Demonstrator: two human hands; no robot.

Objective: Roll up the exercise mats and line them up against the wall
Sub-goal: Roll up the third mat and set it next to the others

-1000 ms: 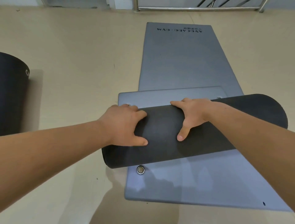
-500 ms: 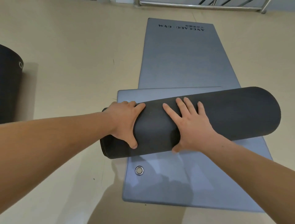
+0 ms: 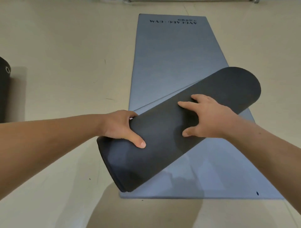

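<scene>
A rolled dark grey exercise mat (image 3: 162,138) lies slanted across a flat blue-grey mat (image 3: 172,57) that is spread on the floor. The roll's near end points to the lower left and its far end to the upper right. My left hand (image 3: 120,127) grips the roll near its left end, thumb on top and fingers behind it. On top of the roll's right half my right hand (image 3: 205,118) presses with spread fingers. A thin strip of the roll's loose edge shows just beyond it on the flat mat.
Another rolled black mat (image 3: 4,87) with a metal eyelet stands at the far left edge. Beige floor (image 3: 65,65) surrounds the mats. A metal rail (image 3: 187,1) runs along the top edge, by the wall.
The roll has swung from lying straight across the flat mat to a diagonal, its left end nearer me. My right hand moved right along the roll. The eyelet near the corner is covered.
</scene>
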